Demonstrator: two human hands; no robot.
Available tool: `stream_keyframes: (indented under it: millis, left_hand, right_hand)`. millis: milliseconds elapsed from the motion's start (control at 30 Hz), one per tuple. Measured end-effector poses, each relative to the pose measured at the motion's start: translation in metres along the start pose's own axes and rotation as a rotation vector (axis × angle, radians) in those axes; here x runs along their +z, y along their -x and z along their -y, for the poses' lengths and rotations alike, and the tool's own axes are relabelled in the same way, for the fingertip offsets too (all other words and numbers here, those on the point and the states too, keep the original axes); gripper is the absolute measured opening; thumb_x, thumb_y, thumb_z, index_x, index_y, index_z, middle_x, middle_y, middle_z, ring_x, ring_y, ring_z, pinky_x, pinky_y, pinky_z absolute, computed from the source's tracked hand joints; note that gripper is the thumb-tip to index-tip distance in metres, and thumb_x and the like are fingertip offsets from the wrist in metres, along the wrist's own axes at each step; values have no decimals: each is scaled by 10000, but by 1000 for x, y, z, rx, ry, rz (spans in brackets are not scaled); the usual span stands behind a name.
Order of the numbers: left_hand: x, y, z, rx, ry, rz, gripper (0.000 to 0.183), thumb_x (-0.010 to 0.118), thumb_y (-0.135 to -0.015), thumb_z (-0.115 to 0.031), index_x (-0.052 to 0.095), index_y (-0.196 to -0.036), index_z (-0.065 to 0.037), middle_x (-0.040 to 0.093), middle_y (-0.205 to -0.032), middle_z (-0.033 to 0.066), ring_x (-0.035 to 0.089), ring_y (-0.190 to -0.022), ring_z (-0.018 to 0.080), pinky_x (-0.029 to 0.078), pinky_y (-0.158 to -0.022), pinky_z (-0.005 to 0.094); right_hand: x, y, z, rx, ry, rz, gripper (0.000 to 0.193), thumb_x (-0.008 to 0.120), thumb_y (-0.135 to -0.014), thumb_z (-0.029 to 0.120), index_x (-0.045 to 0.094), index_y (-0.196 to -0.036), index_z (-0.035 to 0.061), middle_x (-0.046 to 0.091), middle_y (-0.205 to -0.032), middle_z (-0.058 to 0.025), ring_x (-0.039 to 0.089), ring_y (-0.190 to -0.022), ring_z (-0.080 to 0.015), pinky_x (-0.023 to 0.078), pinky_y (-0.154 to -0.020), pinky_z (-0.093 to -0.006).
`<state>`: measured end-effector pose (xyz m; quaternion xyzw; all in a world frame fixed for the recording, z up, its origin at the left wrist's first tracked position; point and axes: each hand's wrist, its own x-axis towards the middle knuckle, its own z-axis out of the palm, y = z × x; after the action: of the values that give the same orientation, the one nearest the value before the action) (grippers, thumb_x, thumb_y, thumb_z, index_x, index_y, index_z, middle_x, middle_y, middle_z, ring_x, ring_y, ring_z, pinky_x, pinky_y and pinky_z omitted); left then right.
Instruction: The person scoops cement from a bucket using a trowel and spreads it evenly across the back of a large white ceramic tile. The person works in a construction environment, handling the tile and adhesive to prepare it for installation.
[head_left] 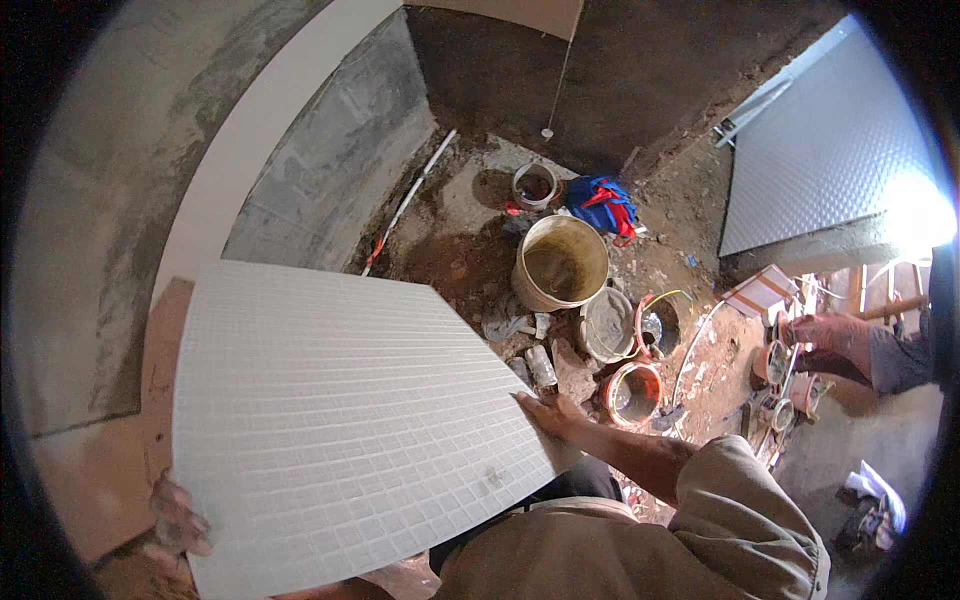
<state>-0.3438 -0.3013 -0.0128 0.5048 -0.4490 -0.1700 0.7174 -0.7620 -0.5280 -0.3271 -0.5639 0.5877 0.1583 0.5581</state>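
A large pale tile (350,400) is tilted in front of me, the raised grid on its back facing up. My left hand (178,522) grips its left edge near the lower corner, slightly blurred. At the opposite edge, my right hand (556,416) is closed on the tile's rim, its thumb side showing and the other fingers hidden beneath. Part of my left forearm (340,590) shows at the bottom edge, largely covered by the tile.
Beyond the tile stand a big bucket (562,262), a smaller bucket (534,186), an orange-rimmed bucket (634,393) and a blue-red bag (603,203). A striped pole (410,200) leans by the left wall. Another person's limb (840,342) is at right, below a bright lamp (918,210).
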Motion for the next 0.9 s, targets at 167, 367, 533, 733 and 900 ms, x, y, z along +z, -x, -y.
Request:
stream_keyframes:
  millis: [167,367,533,733,900]
  left_hand:
    - [41,-50,111,-217,406,67,553,459,-1042,-370,471,-1491,-49,460,-1544,210,467,-1379,325,347,-1145,512]
    - [63,-67,196,-842,566,-36,719,552,-953,-321,365,-1535,59,461,-1551,185,451,-1414,360,336,-1193,468]
    - [59,-85,294,-1305,270,342,882,728,-767,-225,366,-1503,101,558,-1424,218,542,-1315,330,408,-1129,455]
    - [113,-66,417,-1404,-188,586,699,733,-861,-130,450,-1477,40,598,-1378,180,585,-1242,305,439,-1082,432]
    - [163,-63,505,-1362,-239,489,562,699,-912,-102,521,-1430,21,617,-1338,154,586,-1213,274,460,-1047,414]
  right_hand:
    - [6,-1,-55,31,103,-137,595,473,-1045,546,742,-1061,16,695,-800,-211,672,-718,-388,518,-663,-485]
    - [22,37,-51,236,-388,-615,610,729,-904,522,698,-788,-76,667,-673,-150,625,-633,-232,496,-591,-435]
    - [-17,16,-116,312,-365,-787,586,750,-899,486,683,-751,-77,619,-633,-87,529,-591,-139,427,-523,-390]
    - [-147,-81,-100,199,-298,-781,612,716,-914,500,700,-1009,-104,720,-850,-204,694,-820,-272,538,-737,-418]
    - [-199,-225,-148,280,-199,-728,677,694,-905,546,697,-1036,-118,721,-923,-283,718,-924,-392,539,-790,-457]
